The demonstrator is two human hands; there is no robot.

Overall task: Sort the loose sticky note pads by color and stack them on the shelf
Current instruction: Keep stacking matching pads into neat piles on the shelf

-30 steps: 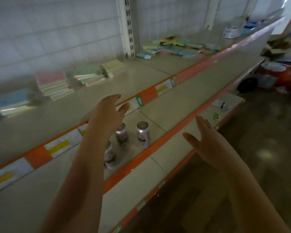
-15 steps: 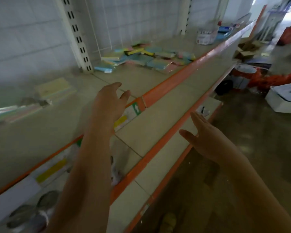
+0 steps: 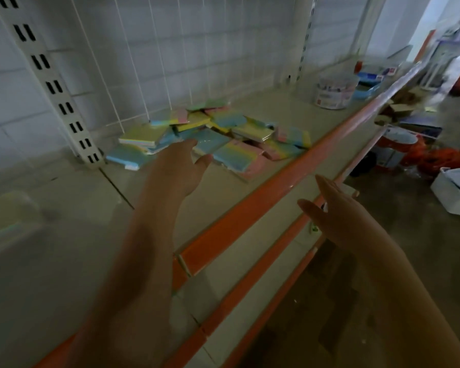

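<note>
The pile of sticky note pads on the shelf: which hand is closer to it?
Left. The left hand reaches over the shelf, fingertips at the pile of sticky note pads. The right hand hangs open past the shelf's orange front edge, clear of the pile.

A shop aisle, partly stocked and untidy

Long tiered shelves [image 3: 218, 197] with orange price-strip edges [image 3: 250, 208] ran along a white wire-grid back panel [image 3: 170, 62] hung on slotted metal uprights [image 3: 51, 86], the kind of gondola fitting used in stores. Wrapped pastel sticky note pads [image 3: 223, 139] lay heaped on the upper shelf, and a clear plastic tub [image 3: 333, 92] of small goods stood farther along with blue packets [image 3: 367, 86] behind it. On the bare concrete floor [image 3: 398, 248] to the right sat opened cardboard boxes [image 3: 398, 104], a white box [image 3: 454, 189] and orange netting [image 3: 441, 158], as in a stockroom-like retail space
</note>
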